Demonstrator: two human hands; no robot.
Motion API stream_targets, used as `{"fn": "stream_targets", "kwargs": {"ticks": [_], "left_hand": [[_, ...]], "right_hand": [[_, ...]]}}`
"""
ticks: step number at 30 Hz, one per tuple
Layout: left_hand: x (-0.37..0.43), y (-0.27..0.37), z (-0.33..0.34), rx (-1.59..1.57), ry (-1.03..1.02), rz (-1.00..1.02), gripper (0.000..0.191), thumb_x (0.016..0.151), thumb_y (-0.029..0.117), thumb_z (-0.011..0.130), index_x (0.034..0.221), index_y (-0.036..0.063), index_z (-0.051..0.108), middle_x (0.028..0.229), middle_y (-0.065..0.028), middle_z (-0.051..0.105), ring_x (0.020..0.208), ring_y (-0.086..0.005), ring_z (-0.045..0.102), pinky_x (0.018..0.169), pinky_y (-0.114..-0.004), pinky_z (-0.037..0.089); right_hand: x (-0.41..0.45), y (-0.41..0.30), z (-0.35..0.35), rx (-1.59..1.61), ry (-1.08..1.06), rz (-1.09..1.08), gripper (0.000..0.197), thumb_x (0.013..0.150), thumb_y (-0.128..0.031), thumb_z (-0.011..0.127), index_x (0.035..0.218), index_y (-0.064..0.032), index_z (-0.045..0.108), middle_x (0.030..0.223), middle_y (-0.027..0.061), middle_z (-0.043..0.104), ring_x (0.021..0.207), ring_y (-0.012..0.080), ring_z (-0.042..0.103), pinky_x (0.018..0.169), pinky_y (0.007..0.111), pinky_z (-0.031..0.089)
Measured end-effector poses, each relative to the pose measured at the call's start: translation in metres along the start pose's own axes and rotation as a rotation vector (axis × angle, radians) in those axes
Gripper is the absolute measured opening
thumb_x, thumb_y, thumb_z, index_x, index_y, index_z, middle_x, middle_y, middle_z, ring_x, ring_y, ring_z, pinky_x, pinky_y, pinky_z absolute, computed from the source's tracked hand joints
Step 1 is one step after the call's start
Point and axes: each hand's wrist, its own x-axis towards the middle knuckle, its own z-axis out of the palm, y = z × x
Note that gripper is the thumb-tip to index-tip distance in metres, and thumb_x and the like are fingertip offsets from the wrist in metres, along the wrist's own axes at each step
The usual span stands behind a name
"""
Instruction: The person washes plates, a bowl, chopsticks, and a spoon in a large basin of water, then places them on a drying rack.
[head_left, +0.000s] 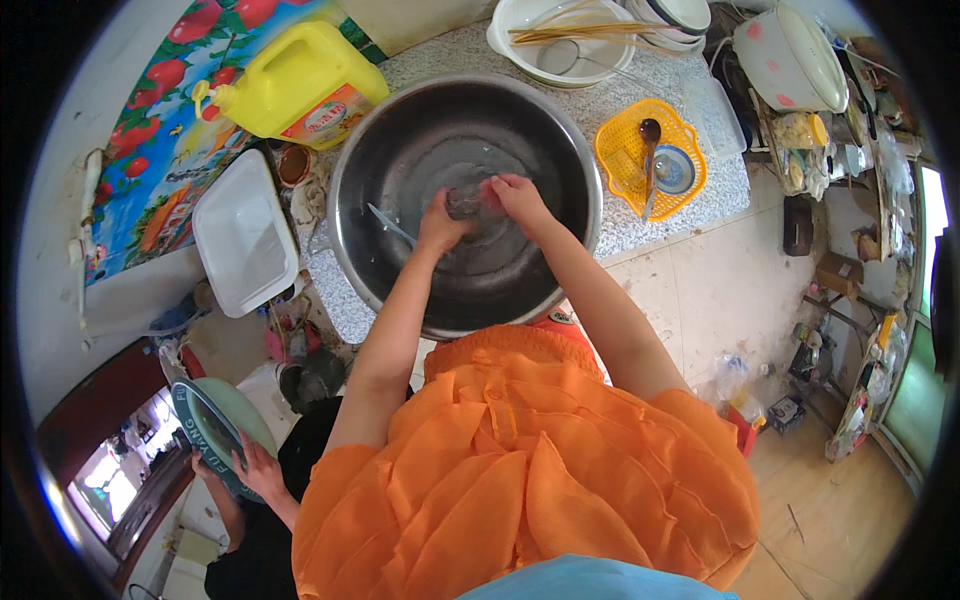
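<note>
Both hands are inside a large stainless steel basin (517, 292) that holds water. My left hand (444, 225) is curled around a clear, rounded object (463, 201), possibly a glass; water and blur hide its exact shape. Just right of that object is my right hand (517, 202), its fingertips blurred and bent inward. Whether the right fingers grip anything cannot be made out. A slim, pale utensil (388, 223) leans in the basin left of my left wrist, its lower end hidden by the arm.
Left of the basin stand a yellow jug with a pump (315, 82) and a white plastic tub (244, 232). Rightward, a yellow plastic basket (611, 142) holds a bowl and ladle. Behind is a white basin (502, 37) with chopsticks. Another person's hands (259, 469) hold a green basin (262, 420).
</note>
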Motion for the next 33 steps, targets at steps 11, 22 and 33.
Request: {"fn": "stream_targets", "kwargs": {"ticks": [11, 22, 33], "left_hand": [[0.013, -0.015, 0.02, -1.228, -0.351, -0.565, 0.05, 0.078, 0.035, 0.059, 0.117, 0.0093, 0.041, 0.096, -0.0125, 0.055, 0.089, -0.0246, 0.055, 0.08, -0.036, 0.043], [0.013, -0.008, 0.028, -1.34, -0.09, -0.6, 0.041, 0.074, 0.047, 0.063, 0.087, 0.0112, 0.047, 0.084, -0.0099, 0.057, 0.085, -0.0241, 0.058, 0.072, -0.035, 0.045], [-0.01, 0.021, 0.025, -0.917, -0.102, -0.35, 0.025, 0.078, 0.031, 0.064, 0.081, 0.0077, 0.056, 0.069, -0.0039, 0.056, 0.072, -0.0182, 0.056, 0.07, -0.031, 0.044]], "right_hand": [[-0.002, -0.013, -0.005, 0.581, -0.205, 0.273, 0.031, 0.086, -0.026, 0.046, 0.105, -0.002, 0.053, 0.101, 0.0124, 0.059, 0.092, 0.0236, 0.056, 0.077, 0.035, 0.045], [0.031, 0.013, -0.016, 0.043, 0.705, -0.204, 0.033, 0.082, -0.017, 0.05, 0.11, 0.0006, 0.05, 0.095, 0.0123, 0.057, 0.087, 0.0223, 0.056, 0.079, 0.037, 0.044], [-0.041, 0.003, 0.01, -0.812, 0.172, -0.52, 0.063, 0.064, -0.018, 0.068, 0.121, -0.0083, 0.043, 0.107, 0.0197, 0.05, 0.095, 0.0338, 0.053, 0.082, 0.039, 0.044]]}}
